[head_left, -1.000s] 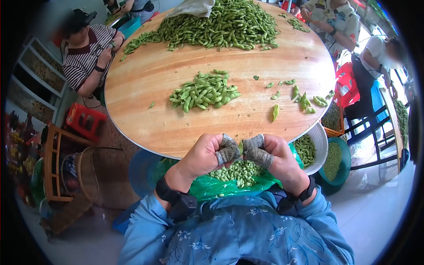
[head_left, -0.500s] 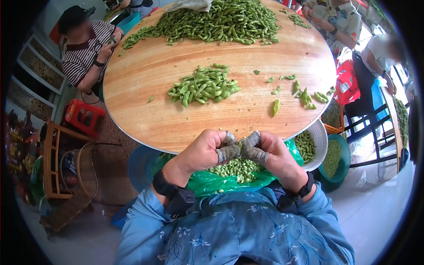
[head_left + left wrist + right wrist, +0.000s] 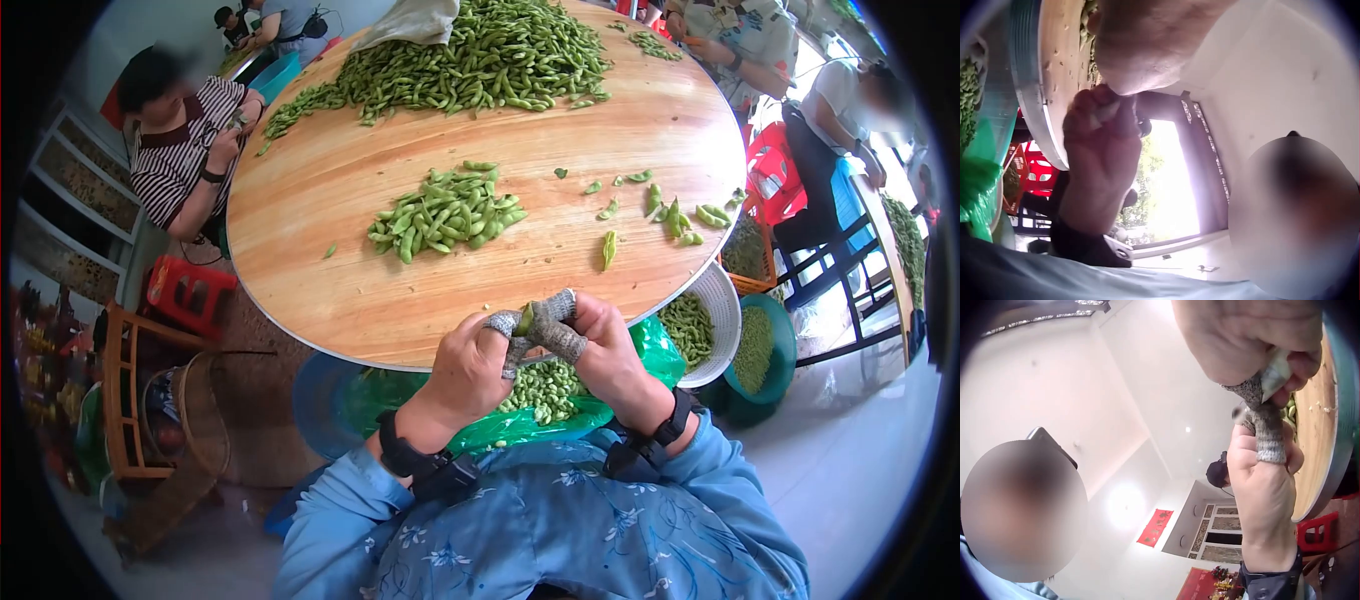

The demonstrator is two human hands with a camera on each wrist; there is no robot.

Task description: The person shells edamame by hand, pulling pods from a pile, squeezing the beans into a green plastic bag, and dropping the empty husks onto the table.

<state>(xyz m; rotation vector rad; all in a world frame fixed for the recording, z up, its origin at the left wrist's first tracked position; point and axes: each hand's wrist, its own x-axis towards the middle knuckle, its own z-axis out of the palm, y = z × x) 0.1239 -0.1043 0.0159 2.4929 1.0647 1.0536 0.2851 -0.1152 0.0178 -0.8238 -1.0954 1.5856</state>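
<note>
Just off the near edge of the desk (image 3: 320,290), the left hand (image 3: 465,368) and right hand (image 3: 612,362) are together, both hands pinching a green pod (image 3: 526,318). A small heap (image 3: 445,215) lies on the desk; shelled beans (image 3: 545,390) sit below its near edge.

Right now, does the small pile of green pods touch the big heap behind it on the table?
No, a strip of bare table separates the small pile from the big heap.

No legible text, even on the red wall banner (image 3: 1155,527)
</note>
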